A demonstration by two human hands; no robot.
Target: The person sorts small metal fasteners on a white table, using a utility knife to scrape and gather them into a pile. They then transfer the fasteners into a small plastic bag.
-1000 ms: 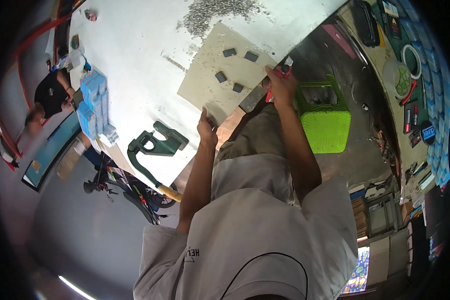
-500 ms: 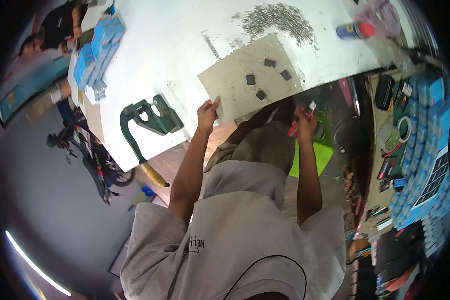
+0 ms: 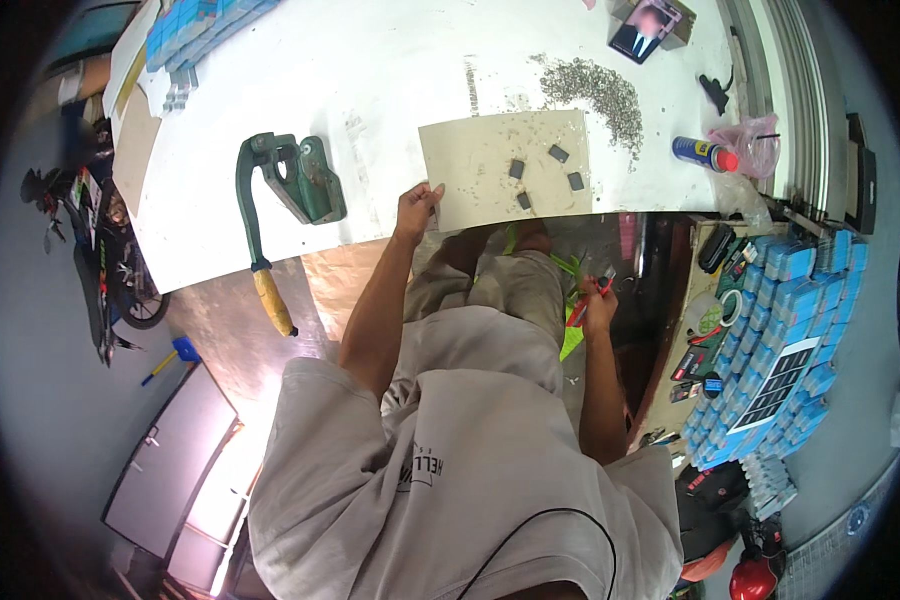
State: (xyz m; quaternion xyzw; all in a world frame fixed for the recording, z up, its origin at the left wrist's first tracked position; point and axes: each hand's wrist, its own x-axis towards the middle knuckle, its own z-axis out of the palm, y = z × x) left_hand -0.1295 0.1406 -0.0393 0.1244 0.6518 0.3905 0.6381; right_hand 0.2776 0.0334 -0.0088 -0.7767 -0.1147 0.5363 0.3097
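My left hand [image 3: 417, 210] pinches the near left corner of a flat beige board [image 3: 470, 188] that lies at the white table's front edge. Several small dark rectangular blocks [image 3: 559, 154] rest on the board, along with scattered tiny bits. Held low at my right side, just off the table edge, my right hand [image 3: 598, 308] is closed round a red-handled tool [image 3: 576, 315] with a pale metal tip; its exact kind is partly hidden by my fingers. Beyond the board spreads a heap of tiny metal pieces [image 3: 600, 95].
A green hand press [image 3: 315, 180] with a yellow-wrapped lever stands left on the white table [image 3: 370, 90]. A blue spray can [image 3: 698, 152] with a red cap lies right, near a pink plastic bag [image 3: 755, 145]. Stacked blue packs [image 3: 760, 340] fill the right-hand bench.
The view has swung, bringing more of the right side of the table into sight. The board now lies squarer to me; my left hand still grips it, and my right still holds the tool.
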